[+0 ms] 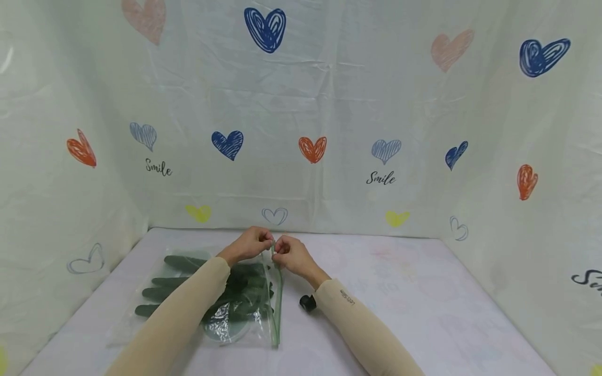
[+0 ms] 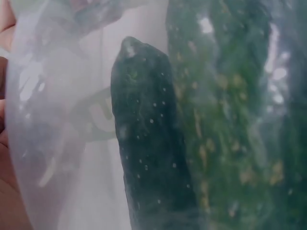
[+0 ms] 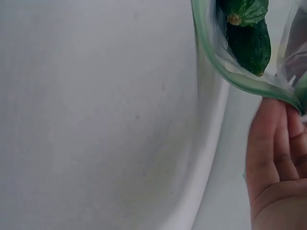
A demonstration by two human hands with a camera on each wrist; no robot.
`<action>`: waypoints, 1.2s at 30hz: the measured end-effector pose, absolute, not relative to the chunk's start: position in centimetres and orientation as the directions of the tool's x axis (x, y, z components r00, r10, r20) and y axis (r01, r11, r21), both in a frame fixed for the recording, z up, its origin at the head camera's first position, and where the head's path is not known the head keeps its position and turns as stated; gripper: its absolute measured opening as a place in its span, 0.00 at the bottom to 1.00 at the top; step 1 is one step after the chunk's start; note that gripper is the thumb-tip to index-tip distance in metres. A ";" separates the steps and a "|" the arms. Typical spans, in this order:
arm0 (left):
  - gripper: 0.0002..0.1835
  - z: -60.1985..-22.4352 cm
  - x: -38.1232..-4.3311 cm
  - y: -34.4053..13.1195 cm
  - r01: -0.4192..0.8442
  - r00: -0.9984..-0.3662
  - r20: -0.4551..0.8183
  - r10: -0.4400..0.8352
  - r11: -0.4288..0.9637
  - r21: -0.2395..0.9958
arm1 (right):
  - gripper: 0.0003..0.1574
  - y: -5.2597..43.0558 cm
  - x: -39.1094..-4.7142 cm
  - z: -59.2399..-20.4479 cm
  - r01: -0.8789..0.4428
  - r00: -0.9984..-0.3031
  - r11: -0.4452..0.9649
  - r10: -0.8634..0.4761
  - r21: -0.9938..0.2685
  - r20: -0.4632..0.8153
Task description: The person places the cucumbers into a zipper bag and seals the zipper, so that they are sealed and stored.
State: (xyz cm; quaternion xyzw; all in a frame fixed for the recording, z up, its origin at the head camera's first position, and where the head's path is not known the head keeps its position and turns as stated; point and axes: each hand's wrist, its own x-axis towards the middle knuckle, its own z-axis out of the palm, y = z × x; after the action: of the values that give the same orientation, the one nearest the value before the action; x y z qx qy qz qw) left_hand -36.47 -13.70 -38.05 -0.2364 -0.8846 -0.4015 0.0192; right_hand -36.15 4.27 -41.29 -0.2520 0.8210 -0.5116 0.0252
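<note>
A clear zip bag [image 1: 124,326] lies flat on the left half of the table, with several dark green cucumbers [image 1: 155,294] inside. Its green zip edge [image 1: 277,324] faces right. At the far corner of that edge my left hand [image 1: 251,244] pinches the bag's mouth, and my right hand [image 1: 293,255] pinches the zip strip right beside it. In the right wrist view, the mouth [image 3: 244,85] gapes and cucumber ends [image 3: 249,48] show within. Through the plastic, the left wrist view shows a speckled cucumber [image 2: 148,129] close up; the left fingertips are mostly out of that frame.
A small black object [image 1: 308,303] is beside the right forearm. The white table [image 1: 400,303] extends to the right, and a white curtain [image 1: 348,115] printed with hearts encloses its back and sides.
</note>
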 end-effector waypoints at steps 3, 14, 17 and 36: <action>0.08 -38.0 -36.4 -13.8 0.425 -0.893 0.222 0.391 0.575 0.699 | 0.06 4.3 -35.8 -41.3 -0.356 -0.876 0.357 -0.449 -0.864 0.176; 0.08 -38.2 -36.6 -13.9 0.413 -0.905 0.241 0.349 0.596 0.688 | 0.06 4.3 -33.6 -41.2 -0.365 -0.876 0.436 -0.461 -0.823 0.144; 0.07 -38.1 -36.6 -13.9 0.426 -0.901 0.261 0.346 0.592 0.684 | 0.06 4.3 -33.0 -41.2 -0.357 -0.878 0.455 -0.462 -0.816 0.127; 0.09 -38.0 -36.6 -14.1 0.380 -0.919 0.219 0.328 0.586 0.716 | 0.09 5.0 -29.0 -41.6 -0.181 -0.878 0.430 -0.476 -0.884 -0.053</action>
State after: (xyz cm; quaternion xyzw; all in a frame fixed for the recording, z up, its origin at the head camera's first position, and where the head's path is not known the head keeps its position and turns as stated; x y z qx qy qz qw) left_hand -36.59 -14.12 -38.02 -0.1989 -0.8898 -0.4094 0.0318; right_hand -29.01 4.97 -41.59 -0.1973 0.8324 -0.4959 0.1492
